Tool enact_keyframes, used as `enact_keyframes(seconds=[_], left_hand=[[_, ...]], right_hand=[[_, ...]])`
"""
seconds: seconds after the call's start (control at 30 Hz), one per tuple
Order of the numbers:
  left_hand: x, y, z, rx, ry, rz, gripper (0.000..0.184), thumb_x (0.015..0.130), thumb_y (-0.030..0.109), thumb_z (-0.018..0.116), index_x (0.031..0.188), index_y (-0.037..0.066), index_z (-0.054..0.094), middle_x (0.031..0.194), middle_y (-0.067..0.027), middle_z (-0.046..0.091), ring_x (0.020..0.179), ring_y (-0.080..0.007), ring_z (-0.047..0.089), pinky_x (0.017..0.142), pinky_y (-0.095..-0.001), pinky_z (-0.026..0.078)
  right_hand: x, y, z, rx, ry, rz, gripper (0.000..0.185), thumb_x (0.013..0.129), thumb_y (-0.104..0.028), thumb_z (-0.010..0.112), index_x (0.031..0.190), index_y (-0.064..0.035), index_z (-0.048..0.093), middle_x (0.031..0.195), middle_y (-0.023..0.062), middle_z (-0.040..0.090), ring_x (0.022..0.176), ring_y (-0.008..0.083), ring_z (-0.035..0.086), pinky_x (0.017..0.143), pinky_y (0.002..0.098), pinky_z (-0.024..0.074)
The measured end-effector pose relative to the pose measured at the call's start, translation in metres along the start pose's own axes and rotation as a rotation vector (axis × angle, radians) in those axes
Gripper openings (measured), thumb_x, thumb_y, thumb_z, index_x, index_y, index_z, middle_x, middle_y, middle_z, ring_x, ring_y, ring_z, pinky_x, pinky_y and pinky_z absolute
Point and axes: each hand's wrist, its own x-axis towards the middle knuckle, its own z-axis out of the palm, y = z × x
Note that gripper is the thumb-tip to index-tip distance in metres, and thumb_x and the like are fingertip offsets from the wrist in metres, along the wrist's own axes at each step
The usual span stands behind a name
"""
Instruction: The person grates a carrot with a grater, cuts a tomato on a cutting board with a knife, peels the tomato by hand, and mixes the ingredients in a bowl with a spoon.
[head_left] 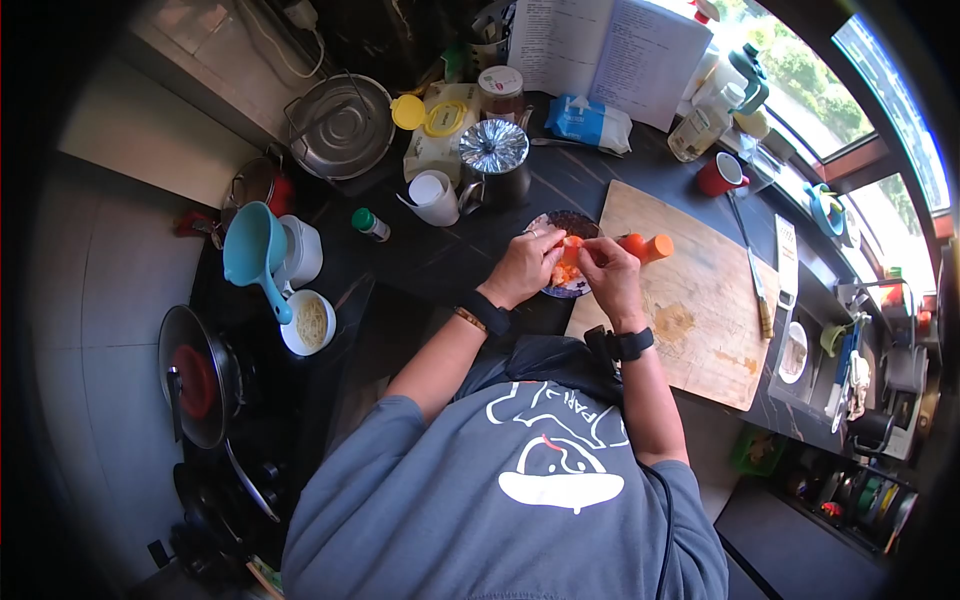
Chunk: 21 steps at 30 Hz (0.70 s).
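My left hand (530, 268) and my right hand (612, 275) meet over a patterned plate (568, 292). Between their pinched fingertips is an orange carrot piece (573, 248). Small orange bits (565, 273) lie on the plate below. Just right of my right hand, a thick cut carrot chunk (658, 247) rests on the wooden cutting board (700, 320), with another red-orange piece (633, 244) beside it. My fingers partly cover the piece I hold and the plate.
A knife (757, 290) lies along the board's right edge. Behind the plate stand a foil-topped metal pot (495, 160), a white cup (433, 195) and a green-capped jar (371, 225). A red mug (720, 175) is farther back; a white bowl of pale shreds (309, 322) is left.
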Motion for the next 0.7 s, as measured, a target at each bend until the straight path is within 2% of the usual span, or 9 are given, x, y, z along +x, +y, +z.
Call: enact_keyframes(seconds=[0.1,0.27,0.4,0.47,0.5,0.57,0.6,0.67,0.7], left_hand=[[-0.001,0.004,-0.001,0.053,-0.01,0.065,0.03,0.082,0.01,0.065,0.109,-0.003,0.063,0.098,-0.0242,0.065,0.089,-0.0368,0.065,0.077,-0.0372,0.053],[-0.004,-0.005,0.003,0.088,-0.062,0.084,0.017,0.082,0.008,0.063,0.096,-0.003,0.063,0.083,-0.0219,0.064,0.075,-0.0379,0.063,0.066,-0.0414,0.051],[-0.005,-0.005,0.004,0.067,-0.08,0.047,0.013,0.081,0.008,0.063,0.091,-0.001,0.064,0.074,-0.0201,0.062,0.07,-0.0381,0.062,0.062,-0.0422,0.051],[-0.006,-0.007,0.009,0.09,-0.009,0.004,0.015,0.079,0.01,0.065,0.09,0.0,0.065,0.069,-0.0197,0.061,0.066,-0.0346,0.064,0.058,-0.0392,0.05],[-0.005,-0.005,0.006,0.09,-0.008,0.004,0.015,0.079,0.01,0.065,0.09,0.0,0.065,0.069,-0.0197,0.061,0.066,-0.0346,0.064,0.058,-0.0392,0.05],[-0.004,0.0,-0.003,-0.018,-0.045,-0.088,0.021,0.079,0.012,0.068,0.094,-0.002,0.067,0.072,-0.0178,0.066,0.066,-0.024,0.068,0.059,-0.0314,0.052],[-0.004,0.003,-0.006,-0.018,-0.044,-0.088,0.021,0.079,0.012,0.068,0.094,-0.002,0.067,0.072,-0.0178,0.066,0.066,-0.024,0.068,0.059,-0.0314,0.052],[-0.006,0.006,-0.011,-0.361,-0.089,-0.364,0.025,0.083,0.012,0.068,0.1,-0.006,0.066,0.08,-0.0131,0.071,0.071,-0.0139,0.069,0.064,-0.0245,0.054],[-0.007,0.0,-0.008,-0.361,-0.089,-0.364,0.025,0.083,0.012,0.068,0.1,-0.006,0.066,0.08,-0.0131,0.071,0.071,-0.0139,0.069,0.064,-0.0245,0.054]], right_hand=[[-0.001,-0.003,0.002,-0.015,-0.012,0.0,0.011,0.08,-0.007,0.069,0.087,0.0015,0.067,0.072,0.0127,0.067,0.063,0.0158,0.064,0.061,0.0271,0.0512],[-0.001,-0.002,0.003,-0.119,-0.027,-0.131,0.01,0.075,-0.005,0.07,0.081,0.0016,0.065,0.072,0.0154,0.064,0.062,0.0249,0.064,0.06,0.031,0.0517],[-0.002,-0.005,0.001,-0.11,-0.074,-0.134,0.011,0.075,-0.006,0.071,0.08,0.0015,0.065,0.072,0.0152,0.065,0.063,0.0253,0.065,0.06,0.0314,0.0518],[-0.002,-0.007,0.003,-0.129,-0.071,-0.157,0.011,0.078,-0.005,0.071,0.085,0.0019,0.068,0.071,0.0119,0.067,0.065,0.0129,0.065,0.062,0.0257,0.0514],[-0.003,-0.007,0.002,-0.129,-0.071,-0.158,0.011,0.078,-0.005,0.071,0.085,0.0019,0.068,0.071,0.0119,0.067,0.065,0.0129,0.065,0.062,0.0257,0.0514],[-0.004,-0.005,0.0,-0.064,-0.097,-0.093,0.011,0.08,-0.006,0.07,0.086,0.0022,0.068,0.073,0.0089,0.068,0.067,0.0107,0.065,0.063,0.025,0.0518],[-0.004,-0.001,-0.001,-0.065,-0.096,-0.093,0.011,0.08,-0.006,0.07,0.086,0.0022,0.068,0.073,0.0089,0.068,0.067,0.0107,0.065,0.063,0.025,0.0518],[-0.004,0.014,-0.002,0.091,-0.095,0.054,0.012,0.08,-0.007,0.07,0.087,0.0019,0.068,0.073,0.0075,0.068,0.064,0.0101,0.064,0.06,0.0254,0.0516],[-0.003,0.02,-0.003,0.092,-0.096,0.054,0.012,0.08,-0.007,0.07,0.087,0.0019,0.068,0.073,0.0075,0.068,0.064,0.0101,0.064,0.06,0.0254,0.0516]])
